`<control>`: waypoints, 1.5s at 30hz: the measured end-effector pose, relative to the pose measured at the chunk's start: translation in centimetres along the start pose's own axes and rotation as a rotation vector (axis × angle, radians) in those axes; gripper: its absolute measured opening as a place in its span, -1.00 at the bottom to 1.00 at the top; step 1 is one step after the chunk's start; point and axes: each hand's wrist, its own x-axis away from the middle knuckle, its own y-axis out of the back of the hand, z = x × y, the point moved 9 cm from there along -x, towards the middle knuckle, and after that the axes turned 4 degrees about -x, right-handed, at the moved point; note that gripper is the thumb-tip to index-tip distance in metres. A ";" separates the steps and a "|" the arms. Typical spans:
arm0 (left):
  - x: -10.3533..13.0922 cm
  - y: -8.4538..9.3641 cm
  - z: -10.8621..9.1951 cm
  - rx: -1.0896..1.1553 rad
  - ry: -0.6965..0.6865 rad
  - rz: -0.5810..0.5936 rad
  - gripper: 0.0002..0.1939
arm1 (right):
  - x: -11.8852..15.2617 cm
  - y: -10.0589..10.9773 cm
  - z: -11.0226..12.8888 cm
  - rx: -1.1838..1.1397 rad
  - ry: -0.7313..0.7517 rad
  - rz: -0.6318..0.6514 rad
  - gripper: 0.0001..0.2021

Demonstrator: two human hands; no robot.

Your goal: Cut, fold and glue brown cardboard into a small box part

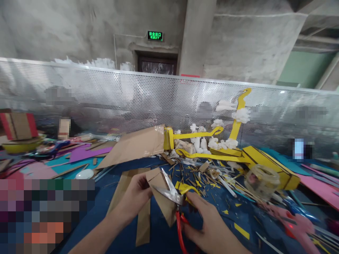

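My left hand (139,190) is closed on a piece of brown cardboard (166,208), pinching it near its upper left edge. In my right hand (206,222) is a pair of scissors (180,220) with red handles. Their blades stand apart and cross the upper part of the cardboard. A curved yellow strip (188,188) shows beside my right fingers; I cannot tell whether they touch it. Below my left hand, brown cardboard strips (143,222) lie on the dark blue table (122,240).
Yellow cardboard shapes (272,165) with white fluff (197,143) stand at the back right. Nearby are a clear plastic jar (262,181), a pink glue gun (293,220) and scattered scraps. A large brown sheet (135,143) leans before the perforated metal partition (148,102). Coloured sheets (82,154) lie left.
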 end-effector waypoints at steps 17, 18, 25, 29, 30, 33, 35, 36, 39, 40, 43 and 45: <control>0.1 0.4 -0.8 -0.091 -0.054 -0.031 -0.82 | 0.2 0.2 0.1 -0.017 0.004 0.010 -0.72; 0.0 0.5 -0.7 -0.090 -0.054 -0.031 -0.82 | 0.2 0.1 0.0 -0.018 0.001 0.013 -0.72; 0.0 0.8 -0.7 -0.121 -0.064 -0.041 -0.84 | 0.3 -0.2 -0.2 -0.007 0.010 0.033 -0.87; 0.0 0.4 -0.7 -0.129 -0.055 -0.014 -0.84 | 0.0 -0.3 0.0 -0.016 -0.026 0.017 -0.86; 0.1 0.2 -0.8 -0.135 -0.058 -0.001 -0.83 | -0.1 -0.3 0.1 -0.028 -0.042 0.011 -0.81; 0.2 -0.1 -0.9 -0.156 -0.072 0.029 -0.82 | 0.1 -0.4 0.2 -0.059 -0.102 0.047 -0.67; 0.2 -0.3 -1.0 -0.177 -0.079 0.050 -0.82 | 0.3 -0.6 0.2 -0.037 -0.124 0.091 -0.59; 0.3 -0.4 -1.0 -0.186 -0.081 0.060 -0.83 | 0.4 -0.6 0.2 -0.020 -0.131 0.109 -0.55; 0.3 -0.8 -0.9 -0.195 -0.066 0.100 -0.86 | 0.5 -0.9 0.2 0.009 -0.130 0.147 -0.44; 0.4 -1.0 -0.8 -0.192 -0.057 0.113 -0.86 | 0.4 -1.0 0.3 0.006 -0.122 0.152 -0.44; 0.4 -1.3 -0.4 -0.167 -0.043 0.144 -0.86 | 0.2 -1.1 1.2 -0.012 -0.037 0.138 -0.44; 0.4 -1.3 -0.2 -0.158 -0.042 0.149 -0.84 | 0.1 -0.9 2.0 -0.023 0.057 0.113 -0.43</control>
